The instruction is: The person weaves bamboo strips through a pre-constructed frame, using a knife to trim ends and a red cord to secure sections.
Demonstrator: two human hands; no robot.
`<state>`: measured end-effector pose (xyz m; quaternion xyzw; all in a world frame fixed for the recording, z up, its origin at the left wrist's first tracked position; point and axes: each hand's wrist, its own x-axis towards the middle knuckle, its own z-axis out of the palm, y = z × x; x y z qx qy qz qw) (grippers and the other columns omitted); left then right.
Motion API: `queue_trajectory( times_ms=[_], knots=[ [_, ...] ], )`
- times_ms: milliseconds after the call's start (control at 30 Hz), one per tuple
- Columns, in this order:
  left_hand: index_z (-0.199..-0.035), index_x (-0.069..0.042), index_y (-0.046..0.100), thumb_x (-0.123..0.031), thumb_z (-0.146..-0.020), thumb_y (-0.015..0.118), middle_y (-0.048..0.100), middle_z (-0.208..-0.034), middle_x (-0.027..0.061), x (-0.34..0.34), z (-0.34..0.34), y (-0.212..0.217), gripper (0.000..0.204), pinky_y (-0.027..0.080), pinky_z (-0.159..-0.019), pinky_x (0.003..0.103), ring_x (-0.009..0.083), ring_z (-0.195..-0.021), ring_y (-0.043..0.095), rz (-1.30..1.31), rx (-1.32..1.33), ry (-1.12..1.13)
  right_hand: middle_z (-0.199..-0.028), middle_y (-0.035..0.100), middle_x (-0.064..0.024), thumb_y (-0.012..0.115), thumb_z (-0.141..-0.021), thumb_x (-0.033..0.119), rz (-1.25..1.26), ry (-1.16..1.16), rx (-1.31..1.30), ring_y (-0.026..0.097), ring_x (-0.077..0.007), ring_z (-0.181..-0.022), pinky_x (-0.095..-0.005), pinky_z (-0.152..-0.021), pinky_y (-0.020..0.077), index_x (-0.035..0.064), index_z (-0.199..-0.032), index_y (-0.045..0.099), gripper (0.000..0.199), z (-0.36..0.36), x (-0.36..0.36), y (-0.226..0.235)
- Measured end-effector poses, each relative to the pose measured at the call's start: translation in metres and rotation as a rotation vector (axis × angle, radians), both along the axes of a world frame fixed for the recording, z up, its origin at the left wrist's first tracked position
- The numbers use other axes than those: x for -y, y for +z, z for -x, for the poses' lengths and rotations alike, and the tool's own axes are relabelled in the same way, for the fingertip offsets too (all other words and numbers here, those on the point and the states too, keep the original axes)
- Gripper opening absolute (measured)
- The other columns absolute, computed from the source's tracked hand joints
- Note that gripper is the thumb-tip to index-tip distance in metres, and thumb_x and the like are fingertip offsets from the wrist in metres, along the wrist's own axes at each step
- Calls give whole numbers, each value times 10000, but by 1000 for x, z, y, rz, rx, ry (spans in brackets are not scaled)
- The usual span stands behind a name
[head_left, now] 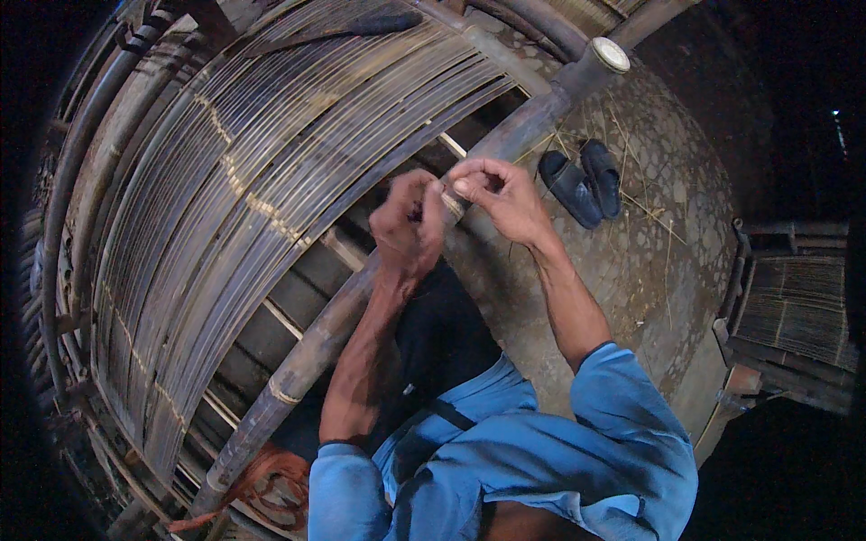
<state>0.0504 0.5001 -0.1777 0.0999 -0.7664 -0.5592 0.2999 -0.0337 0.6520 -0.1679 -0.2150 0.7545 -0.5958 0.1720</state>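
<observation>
Both my hands are over a thick bamboo pole (325, 334) that runs diagonally beside a platform of thin slats (262, 144). My right hand (505, 200) pinches thumb against forefinger, close to a pale binding (453, 207) wound round the pole. Just left of it, my left hand (410, 221) is closed with its fingers curled, slightly blurred. The fingertips of the two hands nearly meet. Whatever lies between them is too small to make out, perhaps an end of the binding.
A long blade with a dark handle (383, 22) lies across the slats at the top. Dark slippers (582, 185) and loose straws rest on the mottled floor (649, 261). Orange cord (275, 482) is heaped near the pole's lower end. A woven slatted panel (794, 298) stands at far right.
</observation>
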Motion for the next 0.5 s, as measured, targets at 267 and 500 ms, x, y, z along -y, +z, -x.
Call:
queue_trajectory(
  times_ms=[267, 500],
  knots=[
    [-1035, -26, 657, -63, -986, 615, 675, -839, -7, 19, 0, 9, 74, 450, -669, 217, 38, -769, 576, -349, 64, -319, -666, 565, 76, 776, -884, 156, -263, -6, -45, 443, -31, -608, -215, -597, 389, 37, -970, 774, 147, -10, 10, 29],
    [-1065, -26, 680, -203, -1029, 579, 578, -709, -38, 36, 21, 1, 207, 346, -507, 233, 48, -533, 438, -680, 425, -583, -963, 599, -24, 868, -758, 202, -32, 152, -484, 565, -177, -872, -299, -779, 450, 137, -970, 814, 228, 1, -2, 14]
  ],
)
